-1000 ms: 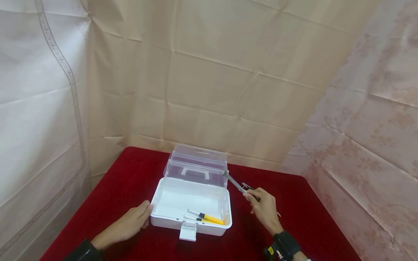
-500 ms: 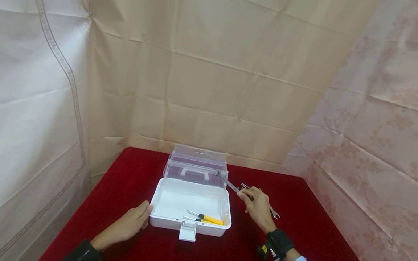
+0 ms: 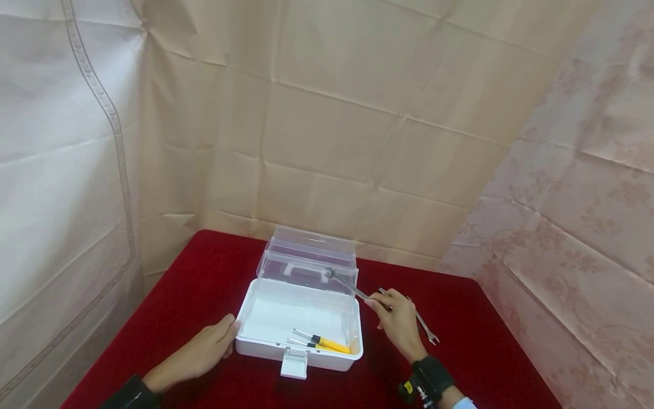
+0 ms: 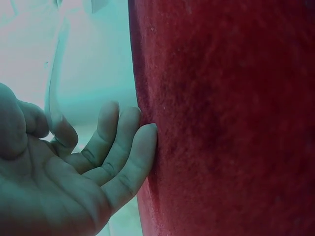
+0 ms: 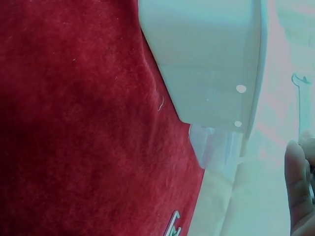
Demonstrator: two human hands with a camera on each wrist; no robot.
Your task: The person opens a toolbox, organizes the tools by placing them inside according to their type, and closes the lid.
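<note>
A white toolbox (image 3: 327,362) stands on the red cloth with its clear lid (image 3: 306,267) raised at the back. Two yellow-handled screwdrivers (image 3: 332,344) lie inside, near its front right corner. My left hand (image 3: 204,346) pinches the toolbox's left rim between thumb and index finger; in the left wrist view its other fingers are loosely bent along the outside wall. My right hand (image 3: 398,321) holds a silver wrench (image 3: 349,285) by one end, its other end pointing left over the box's back right. Beyond that hand lies a second wrench (image 3: 426,328), partly hidden by it.
A white latch (image 3: 294,363) hangs open at the toolbox's front. The red-covered table (image 3: 480,318) extends on both sides of the box. Cloth sheets (image 3: 327,113) hang behind the table and along both sides.
My right hand has moved left with the wrench, bringing its far end over the toolbox's back right. More of the second wrench shows. The left hand and the box have stayed put.
</note>
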